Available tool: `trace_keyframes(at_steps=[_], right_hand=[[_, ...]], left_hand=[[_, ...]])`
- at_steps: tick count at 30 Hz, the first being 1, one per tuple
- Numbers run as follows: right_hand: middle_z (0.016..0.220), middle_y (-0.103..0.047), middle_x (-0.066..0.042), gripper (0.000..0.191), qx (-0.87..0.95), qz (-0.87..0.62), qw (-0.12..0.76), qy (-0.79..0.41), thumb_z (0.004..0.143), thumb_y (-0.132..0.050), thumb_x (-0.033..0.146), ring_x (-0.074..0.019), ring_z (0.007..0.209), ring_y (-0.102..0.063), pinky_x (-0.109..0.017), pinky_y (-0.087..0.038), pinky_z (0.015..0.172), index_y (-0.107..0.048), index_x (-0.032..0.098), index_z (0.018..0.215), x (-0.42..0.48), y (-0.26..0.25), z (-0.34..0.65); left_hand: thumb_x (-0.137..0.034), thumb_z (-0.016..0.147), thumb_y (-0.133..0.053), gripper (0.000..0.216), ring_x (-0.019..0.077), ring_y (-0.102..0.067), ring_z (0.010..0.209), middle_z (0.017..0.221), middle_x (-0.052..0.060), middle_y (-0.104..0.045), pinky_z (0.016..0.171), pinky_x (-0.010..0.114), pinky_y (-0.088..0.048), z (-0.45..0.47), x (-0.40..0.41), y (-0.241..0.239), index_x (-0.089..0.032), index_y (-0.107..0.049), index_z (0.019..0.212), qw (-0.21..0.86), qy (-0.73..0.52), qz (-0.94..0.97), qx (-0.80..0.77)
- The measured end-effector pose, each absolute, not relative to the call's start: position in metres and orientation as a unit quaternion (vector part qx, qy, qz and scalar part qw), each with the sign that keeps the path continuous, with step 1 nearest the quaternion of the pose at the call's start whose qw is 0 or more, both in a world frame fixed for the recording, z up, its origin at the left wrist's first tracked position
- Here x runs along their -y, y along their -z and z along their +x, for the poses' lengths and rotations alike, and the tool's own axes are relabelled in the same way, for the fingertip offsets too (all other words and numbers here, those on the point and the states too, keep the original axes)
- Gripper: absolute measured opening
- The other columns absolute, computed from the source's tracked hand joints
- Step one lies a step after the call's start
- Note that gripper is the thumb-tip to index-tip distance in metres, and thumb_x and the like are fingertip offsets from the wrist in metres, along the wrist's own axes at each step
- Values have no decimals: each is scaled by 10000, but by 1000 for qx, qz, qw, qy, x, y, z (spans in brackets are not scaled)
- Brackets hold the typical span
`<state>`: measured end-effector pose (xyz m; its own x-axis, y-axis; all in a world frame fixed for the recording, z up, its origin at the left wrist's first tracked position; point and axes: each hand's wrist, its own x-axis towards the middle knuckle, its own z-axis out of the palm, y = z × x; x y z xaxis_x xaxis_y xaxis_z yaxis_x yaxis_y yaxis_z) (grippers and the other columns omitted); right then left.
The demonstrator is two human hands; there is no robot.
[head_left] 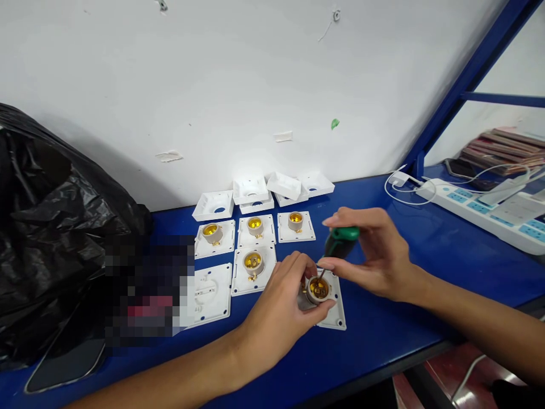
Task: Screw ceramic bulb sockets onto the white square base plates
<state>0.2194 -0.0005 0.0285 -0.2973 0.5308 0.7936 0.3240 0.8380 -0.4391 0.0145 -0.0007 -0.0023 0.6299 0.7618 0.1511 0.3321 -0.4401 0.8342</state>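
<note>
My right hand grips a green and black screwdriver between thumb and fingers, its shaft slanting down into a round lamp socket. Around that socket the fingers of my left hand are closed, steadying it on a white square base plate. Brass contacts show inside the socket; the screwdriver's tip is too small to make out there. To the left lies another plate with a brass-lined socket. Behind it are several more plates with sockets. A bare white plate lies further left.
Several white square covers lie against the wall. On the left are a black plastic bag, a dark phone and a blurred-out patch. A white power strip with cables stands at the right, by a blue metal frame.
</note>
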Motion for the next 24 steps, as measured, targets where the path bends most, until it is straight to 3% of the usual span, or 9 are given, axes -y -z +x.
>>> trace_keyframes(at_steps=[2, 5, 7, 9, 12, 14, 17, 22, 24], right_hand=[[1149, -715, -28, 673, 800, -260, 537, -66, 859, -826, 194, -179, 906, -678, -329, -595, 819, -530, 317, 1451, 0, -29, 220], [1303, -676, -82, 645, 828, -236, 496, -112, 995, -655, 246, -190, 1001, -684, -345, -597, 835, -391, 267, 1583, 0, -30, 221], [1400, -622, -110, 676, 830, -239, 484, -139, 1015, -604, 209, -196, 1062, -676, -349, -594, 840, -316, 248, 1626, -1, -30, 221], [1362, -638, -89, 738, 815, -237, 511, -132, 950, -698, 147, -183, 980, -673, -340, -584, 800, -370, 274, 1598, -1, -29, 221], [1096, -700, -26, 732, 801, -209, 551, -106, 842, -820, 98, -156, 770, -607, -329, -543, 706, -520, 293, 1481, -3, -30, 219], [1068, -704, -37, 671, 822, -204, 520, -112, 895, -766, 114, -166, 808, -615, -342, -544, 741, -507, 260, 1497, -3, -33, 219], [1260, -680, -80, 654, 841, -227, 474, -132, 958, -670, 104, -183, 1000, -647, -354, -559, 866, -435, 241, 1553, -2, -36, 219], [1072, -694, -21, 725, 825, -210, 517, -91, 868, -795, 86, -146, 842, -605, -295, -543, 748, -490, 258, 1503, 0, -36, 218], [1129, -696, -47, 692, 838, -208, 494, -105, 933, -732, 123, -165, 941, -642, -319, -557, 818, -440, 241, 1549, 0, -37, 218]], left_hand=[[-139, 861, -776, 304, 229, -561, 958, 981, -6, -571, 813, 350, -428, 14, 1, 2, -229, -498, 945, 403, -261, 808, -341], [-140, 854, -782, 318, 224, -567, 950, 974, -13, -577, 806, 341, -424, 14, 1, 2, -230, -489, 938, 398, -269, 808, -342], [-135, 847, -789, 329, 220, -569, 937, 967, -16, -578, 802, 337, -425, 14, 1, 4, -232, -492, 950, 397, -274, 807, -341], [-138, 847, -793, 328, 220, -567, 932, 967, -14, -575, 799, 338, -427, 14, 1, 5, -232, -501, 965, 399, -274, 807, -338], [-157, 855, -790, 314, 228, -567, 944, 986, -3, -575, 806, 349, -434, 14, 1, 6, -233, -510, 977, 399, -273, 809, -336], [-172, 861, -788, 306, 234, -571, 961, 1013, 4, -585, 822, 358, -444, 14, 0, 6, -235, -511, 976, 403, -272, 806, -336], [-181, 866, -782, 296, 237, -573, 972, 1038, 9, -598, 834, 368, -454, 14, 0, 6, -236, -513, 977, 410, -273, 802, -337], [-184, 867, -775, 280, 250, -569, 976, 1023, 17, -599, 835, 377, -453, 14, -1, 5, -236, -529, 989, 409, -271, 805, -335], [-188, 861, -785, 289, 254, -573, 993, 1043, 22, -608, 849, 380, -453, 14, 0, 5, -237, -525, 977, 409, -274, 804, -335]])
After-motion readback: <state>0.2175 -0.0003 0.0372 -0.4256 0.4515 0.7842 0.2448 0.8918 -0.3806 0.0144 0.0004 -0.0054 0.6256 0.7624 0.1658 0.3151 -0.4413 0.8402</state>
